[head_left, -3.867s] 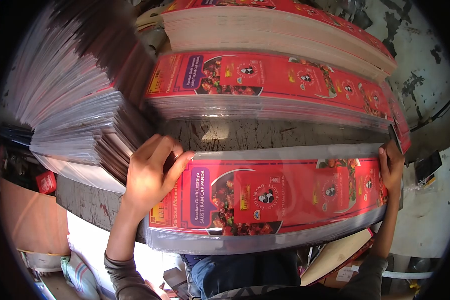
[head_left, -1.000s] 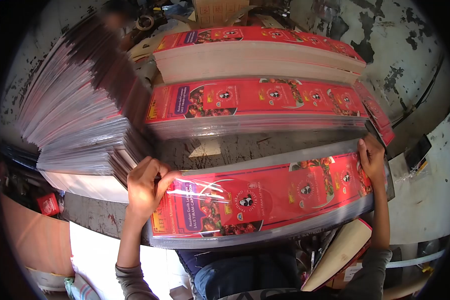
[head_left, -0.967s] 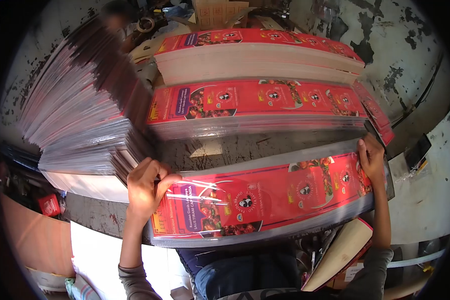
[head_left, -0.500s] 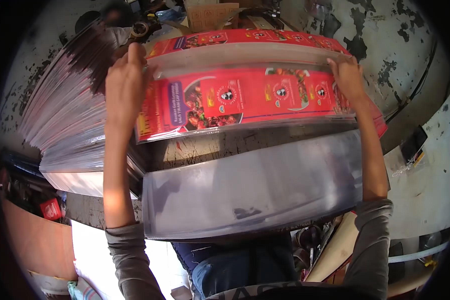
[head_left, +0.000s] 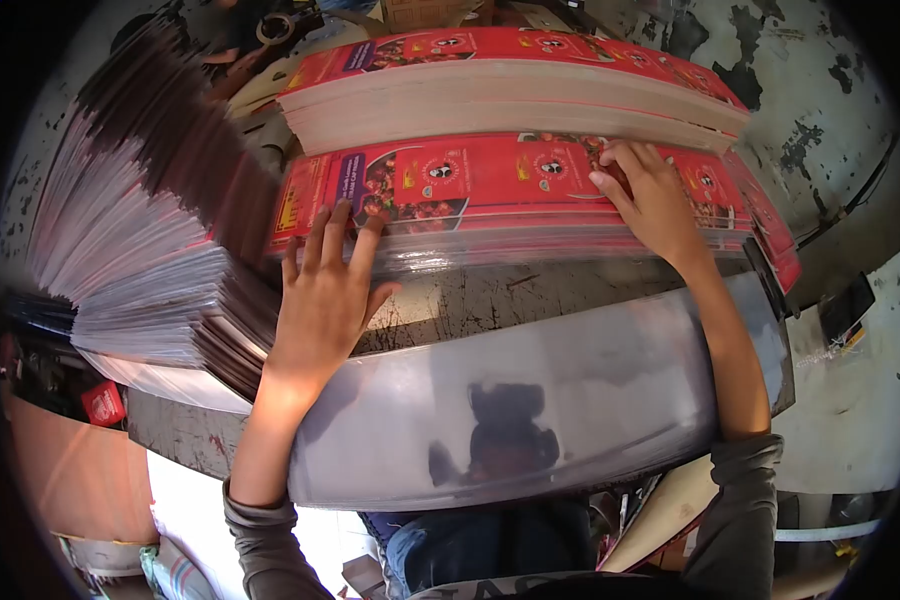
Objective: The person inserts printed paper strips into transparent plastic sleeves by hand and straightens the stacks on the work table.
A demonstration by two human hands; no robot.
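Observation:
Both hands are at the middle stack of red printed strips (head_left: 500, 180), whose lower layers look like clear plastic. My left hand (head_left: 330, 285) is spread, its fingertips on the front left edge of that stack. My right hand (head_left: 650, 200) has bent, parted fingers resting on the top strip toward the right. Neither hand visibly holds anything. Nearest my body lies a long stack of clear plastic sheets (head_left: 510, 400) with a dark reflection on its surface, beneath my forearms.
Behind stands a taller stack of red strips with pale sides (head_left: 510, 95). Fanned plastic-covered sheets (head_left: 140, 250) pile up at the left. A phone-like dark object (head_left: 846, 305) lies at the right, a red box (head_left: 102, 403) at the left. Part of another person (head_left: 232, 45) shows at the top left.
The red strip that both hands held over the near stack was carried back onto the middle stack and let go. The near stack now shows clear plastic on top.

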